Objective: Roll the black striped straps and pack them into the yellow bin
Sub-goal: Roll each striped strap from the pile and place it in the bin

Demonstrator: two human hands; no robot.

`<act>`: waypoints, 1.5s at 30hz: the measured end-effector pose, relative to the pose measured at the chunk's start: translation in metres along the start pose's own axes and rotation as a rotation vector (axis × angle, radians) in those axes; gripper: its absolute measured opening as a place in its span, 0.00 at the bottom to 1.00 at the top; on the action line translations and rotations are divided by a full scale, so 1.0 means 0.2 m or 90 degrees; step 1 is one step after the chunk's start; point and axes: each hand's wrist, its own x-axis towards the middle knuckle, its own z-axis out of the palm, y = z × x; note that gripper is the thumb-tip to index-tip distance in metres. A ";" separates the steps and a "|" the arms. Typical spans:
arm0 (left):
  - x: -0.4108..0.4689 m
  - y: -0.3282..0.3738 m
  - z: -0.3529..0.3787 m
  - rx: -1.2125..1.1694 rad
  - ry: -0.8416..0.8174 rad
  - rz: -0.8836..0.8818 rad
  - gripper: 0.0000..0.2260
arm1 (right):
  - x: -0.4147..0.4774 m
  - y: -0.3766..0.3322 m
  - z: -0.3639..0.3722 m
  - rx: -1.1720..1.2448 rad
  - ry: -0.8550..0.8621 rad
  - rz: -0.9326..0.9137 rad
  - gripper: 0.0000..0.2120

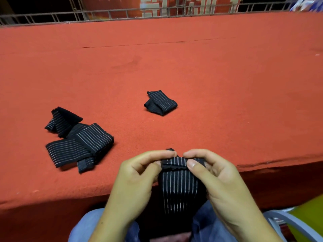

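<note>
No legible text, label, brand or number anywhere

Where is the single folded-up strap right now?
Head view: the folded-up strap lies alone near the middle of the red table, right of the loose strap pile and beyond the held strap.

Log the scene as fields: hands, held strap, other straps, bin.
left hand: pinches top edge of held strap
right hand: pinches the same edge; a first small fold shows there
held strap: hangs down toward the lap, mostly unrolled
loose pile: several unrolled straps, left part of table
rolled strap: alone near table centre, loosely folded
bin: only a yellow corner at lower right, below table level; contents hidden
</note>
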 end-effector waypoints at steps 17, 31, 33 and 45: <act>0.02 -0.02 0.01 0.104 -0.010 0.097 0.16 | 0.00 0.03 0.00 -0.045 -0.005 0.041 0.12; -0.01 -0.05 0.07 0.067 -0.045 -0.018 0.24 | 0.01 0.03 0.02 -0.128 -0.022 -0.029 0.13; 0.00 -0.06 0.06 0.082 -0.023 -0.016 0.21 | 0.00 0.03 0.02 -0.143 -0.018 -0.041 0.13; -0.02 -0.07 0.04 0.146 0.036 0.130 0.12 | 0.00 0.07 0.02 -0.133 -0.003 0.006 0.14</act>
